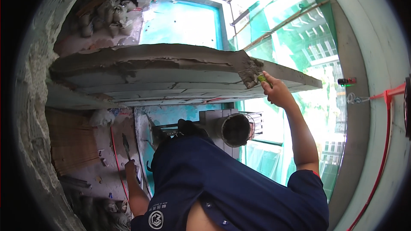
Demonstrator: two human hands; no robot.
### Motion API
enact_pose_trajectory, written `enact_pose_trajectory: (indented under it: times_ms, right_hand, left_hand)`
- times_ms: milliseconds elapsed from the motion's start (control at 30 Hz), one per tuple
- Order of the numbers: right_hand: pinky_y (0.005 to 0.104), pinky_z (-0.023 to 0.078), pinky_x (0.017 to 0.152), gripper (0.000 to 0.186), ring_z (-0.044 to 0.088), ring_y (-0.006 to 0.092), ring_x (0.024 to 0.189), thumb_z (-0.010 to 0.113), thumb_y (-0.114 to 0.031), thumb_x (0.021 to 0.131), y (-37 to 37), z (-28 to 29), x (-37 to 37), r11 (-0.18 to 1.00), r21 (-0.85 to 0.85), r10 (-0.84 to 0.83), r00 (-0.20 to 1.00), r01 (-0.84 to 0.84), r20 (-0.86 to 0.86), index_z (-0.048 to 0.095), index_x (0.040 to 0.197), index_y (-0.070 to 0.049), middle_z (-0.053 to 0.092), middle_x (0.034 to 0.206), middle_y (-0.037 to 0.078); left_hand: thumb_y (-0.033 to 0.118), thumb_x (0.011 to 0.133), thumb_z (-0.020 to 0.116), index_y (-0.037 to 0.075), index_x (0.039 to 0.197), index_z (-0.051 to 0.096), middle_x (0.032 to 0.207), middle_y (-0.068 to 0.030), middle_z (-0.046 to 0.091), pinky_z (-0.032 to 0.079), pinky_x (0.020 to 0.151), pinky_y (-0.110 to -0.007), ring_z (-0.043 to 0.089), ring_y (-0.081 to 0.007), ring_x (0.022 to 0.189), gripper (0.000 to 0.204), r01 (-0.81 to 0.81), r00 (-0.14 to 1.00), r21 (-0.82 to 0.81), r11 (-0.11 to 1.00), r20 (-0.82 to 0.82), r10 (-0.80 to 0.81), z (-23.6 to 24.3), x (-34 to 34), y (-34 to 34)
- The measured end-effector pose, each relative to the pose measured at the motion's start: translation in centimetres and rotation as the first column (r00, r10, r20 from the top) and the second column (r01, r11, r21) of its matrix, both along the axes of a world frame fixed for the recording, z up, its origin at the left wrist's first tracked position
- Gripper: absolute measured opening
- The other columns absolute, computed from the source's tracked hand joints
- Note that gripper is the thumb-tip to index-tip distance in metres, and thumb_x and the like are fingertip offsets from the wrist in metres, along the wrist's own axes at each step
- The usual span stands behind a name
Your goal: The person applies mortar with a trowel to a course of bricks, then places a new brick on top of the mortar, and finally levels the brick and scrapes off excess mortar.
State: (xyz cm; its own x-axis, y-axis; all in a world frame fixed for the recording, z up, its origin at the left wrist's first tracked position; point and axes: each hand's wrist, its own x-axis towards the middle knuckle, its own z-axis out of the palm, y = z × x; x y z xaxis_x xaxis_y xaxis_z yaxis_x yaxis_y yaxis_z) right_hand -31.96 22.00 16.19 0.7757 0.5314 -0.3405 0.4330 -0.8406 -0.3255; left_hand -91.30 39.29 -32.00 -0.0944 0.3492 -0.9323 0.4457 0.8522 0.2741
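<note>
We see a building site: mortar-coated slab [171, 66] at centre, green safety netting [299, 38] upper right, cement sacks [109, 15] upper left.

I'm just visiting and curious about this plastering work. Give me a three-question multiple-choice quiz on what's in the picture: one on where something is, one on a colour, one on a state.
1. Where is the right hand?
A. Raised at the mortar-coated end of the slab
B. Resting on the floor
C. Inside the bucket

2. What colour is the person's shirt?
A. White
B. Dark blue
C. Orange

3. What state is the left hand in?
A. Open and empty
B. Closed around a trowel
C. Hidden from view

Answers:
1. A, the hand is lifted to the rough grey mortar at the slab's end, gripping a small yellow-green handle.
2. B, the shirt across the lower frame is dark blue.
3. B, the hand hangs low with the trowel blade pointing up from its grip.
</note>
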Motion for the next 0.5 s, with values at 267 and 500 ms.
enact_pose_trajectory:
  times_ms: [267, 500]
  right_hand:
    - [0.0253, 0.041, 0.041, 0.051, 0.05, 0.0107, 0.048, 0.05, -0.025, 0.094, -6.5, -0.5, 4.9, 0.844, 0.193, -0.446, 0.855, 0.5, -0.262, 0.039, 0.14, -0.008, 0.056, 0.071, 0.007]
    - [0.0265, 0.045, 0.046, 0.041, 0.053, 0.013, 0.054, 0.047, -0.025, 0.095, -1.2, -2.8, -2.5, 0.656, 0.353, -0.288, 0.654, 0.667, -0.699, 0.042, 0.133, -0.008, 0.054, 0.076, 0.008]
  left_hand:
    - [0.025, 0.083, 0.059, 0.015, 0.064, 0.047, 0.046, 0.0011, 0.037, 0.025, 0.033, -0.032, 0.034, -0.0137, 0.034, 0.025, 0.078, 0.997, -0.002, 0.997, 0.013, -0.078, -0.9, -0.2, -0.6]
    - [0.024, 0.084, 0.058, 0.012, 0.066, 0.048, 0.047, -0.0018, 0.04, 0.027, 0.032, -0.033, 0.037, -0.016, 0.036, 0.023, 0.131, 0.988, 0.029, 0.991, 0.076, -0.133, -4.8, -5.0, -5.4]
